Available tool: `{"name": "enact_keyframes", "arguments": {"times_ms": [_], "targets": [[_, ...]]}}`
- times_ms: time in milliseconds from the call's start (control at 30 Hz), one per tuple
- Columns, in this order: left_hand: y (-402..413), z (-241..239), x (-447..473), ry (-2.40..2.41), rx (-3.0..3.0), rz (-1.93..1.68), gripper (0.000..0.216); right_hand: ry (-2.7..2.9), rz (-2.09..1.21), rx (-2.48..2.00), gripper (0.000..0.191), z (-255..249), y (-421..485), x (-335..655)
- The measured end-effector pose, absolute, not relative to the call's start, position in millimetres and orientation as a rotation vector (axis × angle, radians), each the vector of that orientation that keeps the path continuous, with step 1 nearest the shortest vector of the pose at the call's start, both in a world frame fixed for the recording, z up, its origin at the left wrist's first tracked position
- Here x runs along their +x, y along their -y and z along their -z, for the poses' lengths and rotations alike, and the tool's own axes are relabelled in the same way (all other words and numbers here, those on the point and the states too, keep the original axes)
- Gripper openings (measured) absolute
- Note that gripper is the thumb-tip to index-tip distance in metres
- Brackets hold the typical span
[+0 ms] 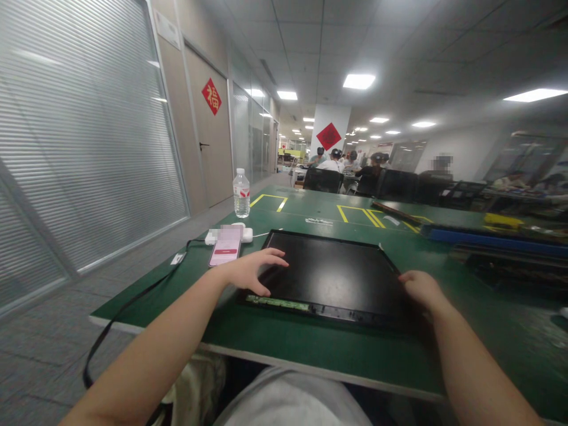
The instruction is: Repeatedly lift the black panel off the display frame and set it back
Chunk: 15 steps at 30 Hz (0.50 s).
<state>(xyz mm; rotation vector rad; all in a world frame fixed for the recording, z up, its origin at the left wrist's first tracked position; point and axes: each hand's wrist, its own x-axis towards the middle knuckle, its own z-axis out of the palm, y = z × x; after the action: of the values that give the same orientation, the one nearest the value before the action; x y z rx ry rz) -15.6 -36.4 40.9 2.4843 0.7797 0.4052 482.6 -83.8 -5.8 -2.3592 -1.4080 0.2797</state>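
Observation:
A flat black display panel [332,272] lies on the green table [310,346] in front of me, with a thin green circuit strip [277,302] along its near edge. My left hand [252,270] rests on the panel's left near corner, fingers spread over the black surface. My right hand [420,288] sits at the panel's right edge, fingers curled down over the rim; their tips are hidden.
A pink phone [225,247] lies left of the panel beside a white charger block [245,234], from which a black cable [133,305] runs off the table's edge. A water bottle [241,193] stands farther back. Dark panels and blue bars [492,241] lie at right. People sit far behind.

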Motion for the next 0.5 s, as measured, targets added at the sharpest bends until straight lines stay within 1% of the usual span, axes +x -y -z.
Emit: {"name": "enact_keyframes", "arguments": {"times_ms": [233,333,367,467,500], "targets": [[38,-41,-17,-0.789,2.506,-0.399,0.075,1.363,-0.332,-2.342,0.027,10,83,484],[33,-38,-19,-0.895,2.506,-0.413,0.075,1.354,-0.313,-2.336,0.028,11,83,485],[31,-35,-19,-0.962,2.503,-0.425,0.072,1.35,-0.311,-2.338,0.028,11,83,484],[23,-26,-18,-1.164,2.492,-0.429,0.052,1.328,-0.311,-2.341,0.03,9,84,483],[20,-23,-16,-1.215,2.493,-0.426,0.048,1.322,-0.319,-2.339,0.029,9,84,483]]}}
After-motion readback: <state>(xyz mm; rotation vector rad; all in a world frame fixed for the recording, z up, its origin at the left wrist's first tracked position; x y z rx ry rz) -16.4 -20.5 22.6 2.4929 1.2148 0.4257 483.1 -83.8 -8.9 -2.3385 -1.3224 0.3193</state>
